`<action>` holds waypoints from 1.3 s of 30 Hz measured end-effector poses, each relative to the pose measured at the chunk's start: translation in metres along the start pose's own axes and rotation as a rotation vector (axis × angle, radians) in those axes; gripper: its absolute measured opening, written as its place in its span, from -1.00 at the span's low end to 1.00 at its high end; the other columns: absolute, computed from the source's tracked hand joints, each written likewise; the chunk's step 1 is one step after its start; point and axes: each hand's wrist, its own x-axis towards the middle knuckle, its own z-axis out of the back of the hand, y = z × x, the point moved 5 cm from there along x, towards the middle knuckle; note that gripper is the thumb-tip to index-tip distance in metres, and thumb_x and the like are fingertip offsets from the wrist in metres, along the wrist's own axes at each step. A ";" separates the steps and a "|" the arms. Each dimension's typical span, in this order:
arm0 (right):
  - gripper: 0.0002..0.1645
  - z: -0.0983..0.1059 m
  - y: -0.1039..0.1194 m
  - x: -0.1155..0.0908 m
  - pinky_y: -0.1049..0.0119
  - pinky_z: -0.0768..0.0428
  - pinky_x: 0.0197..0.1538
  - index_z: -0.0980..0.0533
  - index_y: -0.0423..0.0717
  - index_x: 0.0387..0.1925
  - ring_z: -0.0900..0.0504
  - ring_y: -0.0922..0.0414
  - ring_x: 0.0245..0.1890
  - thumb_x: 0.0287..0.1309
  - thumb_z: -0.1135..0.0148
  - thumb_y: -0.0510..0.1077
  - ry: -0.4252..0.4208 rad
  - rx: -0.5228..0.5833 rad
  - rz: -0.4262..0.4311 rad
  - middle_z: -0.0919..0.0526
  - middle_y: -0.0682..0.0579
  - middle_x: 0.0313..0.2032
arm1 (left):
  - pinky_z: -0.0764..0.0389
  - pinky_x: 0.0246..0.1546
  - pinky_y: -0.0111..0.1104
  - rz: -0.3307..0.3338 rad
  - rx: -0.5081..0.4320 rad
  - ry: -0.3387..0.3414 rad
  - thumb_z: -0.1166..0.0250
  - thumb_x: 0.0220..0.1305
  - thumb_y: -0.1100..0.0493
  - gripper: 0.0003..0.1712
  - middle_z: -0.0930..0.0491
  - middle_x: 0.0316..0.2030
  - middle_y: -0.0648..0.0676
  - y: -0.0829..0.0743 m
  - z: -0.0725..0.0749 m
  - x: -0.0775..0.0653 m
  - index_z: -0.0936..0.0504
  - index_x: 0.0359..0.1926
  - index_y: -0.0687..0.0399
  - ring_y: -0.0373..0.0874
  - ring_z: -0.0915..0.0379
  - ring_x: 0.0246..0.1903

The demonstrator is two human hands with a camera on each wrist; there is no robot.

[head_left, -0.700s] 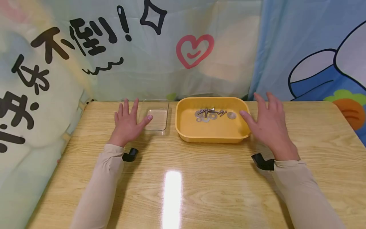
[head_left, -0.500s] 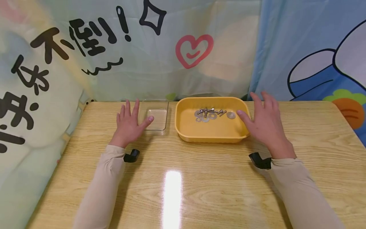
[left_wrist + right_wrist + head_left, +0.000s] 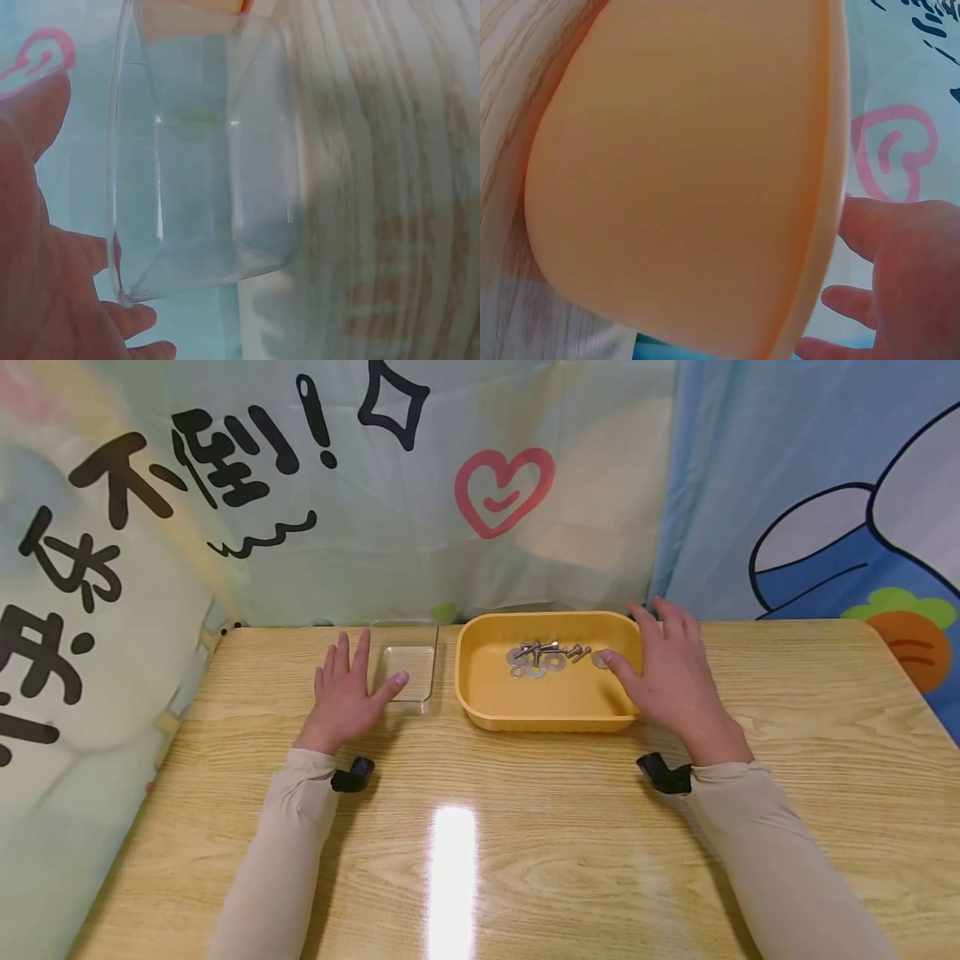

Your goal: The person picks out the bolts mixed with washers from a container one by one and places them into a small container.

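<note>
A clear plastic box [image 3: 408, 672] stands near the table's back edge, and its transparent wall [image 3: 202, 180] fills much of the left wrist view. My left hand [image 3: 345, 697] is spread at the box's left front, the thumb over its near part; contact cannot be told. To the right sits a yellow tray [image 3: 547, 724] holding several screws [image 3: 551, 649] and flat metal washers [image 3: 535, 670]. My right hand [image 3: 671, 681] reaches over the tray's right end with fingers extended, holding nothing. Its thumb partly covers a round metal disc [image 3: 599, 659]. In the right wrist view, the tray's outer wall [image 3: 682, 172] hides its contents.
The wood-grained table [image 3: 525, 843] stretches toward me, with a bright light reflection on it. A printed cloth [image 3: 360, 568] hangs directly behind the table's back edge and along the left side. Black wrist cameras [image 3: 663, 773] sit at both cuffs.
My right hand has moved left, further over the tray's right end, and its thumb now overlaps the disc. The left hand has shifted slightly right and toward me. Tray and box stay in place.
</note>
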 end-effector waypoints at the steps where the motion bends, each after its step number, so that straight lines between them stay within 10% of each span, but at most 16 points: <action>1: -0.14 -0.001 0.001 0.000 -0.35 0.00 0.39 -0.14 -0.41 0.46 0.03 -0.46 0.42 0.40 -0.22 0.02 0.001 -0.001 0.002 -0.06 -0.52 0.42 | 0.33 0.41 0.28 0.001 -0.001 0.003 -0.05 0.46 -0.30 0.03 0.38 0.55 0.39 0.000 -0.001 0.000 0.24 0.62 0.09 0.34 0.49 0.52; 39: -0.40 -0.039 0.017 0.024 -0.16 -0.13 0.43 -0.37 -0.46 0.29 -0.22 -0.35 0.35 0.35 -0.24 -0.19 0.187 -0.119 0.052 -0.39 -0.43 0.26 | 0.38 0.46 0.17 0.012 0.004 0.030 -0.14 0.39 -0.34 0.20 0.29 0.58 0.26 0.003 -0.012 -0.001 0.29 0.58 0.32 0.17 0.50 0.56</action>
